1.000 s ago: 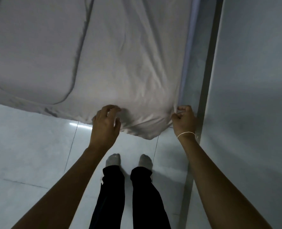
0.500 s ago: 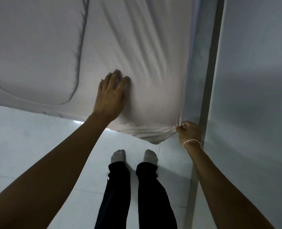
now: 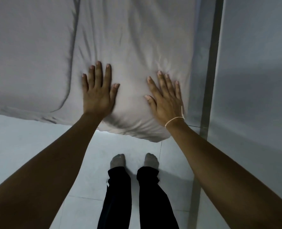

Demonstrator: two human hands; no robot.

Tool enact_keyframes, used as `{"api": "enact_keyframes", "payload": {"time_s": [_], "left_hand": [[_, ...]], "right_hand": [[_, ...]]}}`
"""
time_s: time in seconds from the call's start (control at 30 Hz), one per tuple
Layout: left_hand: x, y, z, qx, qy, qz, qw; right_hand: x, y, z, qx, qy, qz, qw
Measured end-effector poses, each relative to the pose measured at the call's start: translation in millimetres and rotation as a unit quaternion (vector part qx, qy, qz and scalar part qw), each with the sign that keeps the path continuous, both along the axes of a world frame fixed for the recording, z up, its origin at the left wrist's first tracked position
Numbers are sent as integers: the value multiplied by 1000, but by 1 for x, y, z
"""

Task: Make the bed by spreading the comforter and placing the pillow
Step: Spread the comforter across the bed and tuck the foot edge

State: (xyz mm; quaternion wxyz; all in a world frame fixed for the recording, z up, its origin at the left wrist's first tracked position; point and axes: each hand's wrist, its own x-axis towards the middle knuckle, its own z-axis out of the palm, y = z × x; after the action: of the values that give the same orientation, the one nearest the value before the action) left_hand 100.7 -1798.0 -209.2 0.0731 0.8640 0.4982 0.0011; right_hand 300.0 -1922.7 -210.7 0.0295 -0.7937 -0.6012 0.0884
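1. Comforter [image 3: 133, 38] covers the bed, its near corner draped over the edge above the floor [image 3: 21, 146]; the corner hangs rumpled, and creases fan out from the spot between the two palms, so the flat hands are most likely there to press the cloth smooth.
2. Left hand [image 3: 98, 90] lies palm down on the comforter, fingers [image 3: 98, 71] straight and a little spread, holding nothing.
3. Right hand [image 3: 165, 98] also lies flat on the cloth, fingers straight and angled toward the upper left, close to the bed's right edge beside the wall [image 3: 255, 80]; a thin band [image 3: 174, 120] circles its wrist.
4. Both arms reach forward and down from the lower corners of the view, nearly straight, the person standing at the bed's edge in socks [image 3: 118, 161].
5. A thicker padded area with a rounded seam [image 3: 71, 63] lies left of the left hand; whether that is the pillow I cannot tell.
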Motion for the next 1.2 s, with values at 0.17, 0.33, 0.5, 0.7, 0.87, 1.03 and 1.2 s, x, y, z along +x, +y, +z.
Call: {"api": "enact_keyframes", "payload": {"time_s": [0.17, 0.33, 0.5, 0.7, 0.87, 1.03, 1.2], "left_hand": [[-7, 2, 1, -3, -8, 3, 1000], [-8, -2, -4, 8, -19, 2, 1000], [-17, -22, -3, 1, -11, -9, 1000], [-27, -30, 38, -130, 21, -37, 991], [-35, -41, 128, -193, 47, -86, 976], [-26, -46, 226, -126, -65, -70, 987], [-5, -42, 305, -90, -97, -91, 987]], "right_hand": [[19, -19, -3, 1, 56, -176, 983], [-2, -22, 11, 58, 75, -203, 975], [-16, -46, -7, -9, 80, -197, 977], [-14, -44, 40, -108, 105, -212, 966], [-19, -62, 136, -167, 90, -116, 975], [-22, -54, 233, -120, 77, -150, 978], [-12, -41, 305, -51, 87, -192, 976]]}}
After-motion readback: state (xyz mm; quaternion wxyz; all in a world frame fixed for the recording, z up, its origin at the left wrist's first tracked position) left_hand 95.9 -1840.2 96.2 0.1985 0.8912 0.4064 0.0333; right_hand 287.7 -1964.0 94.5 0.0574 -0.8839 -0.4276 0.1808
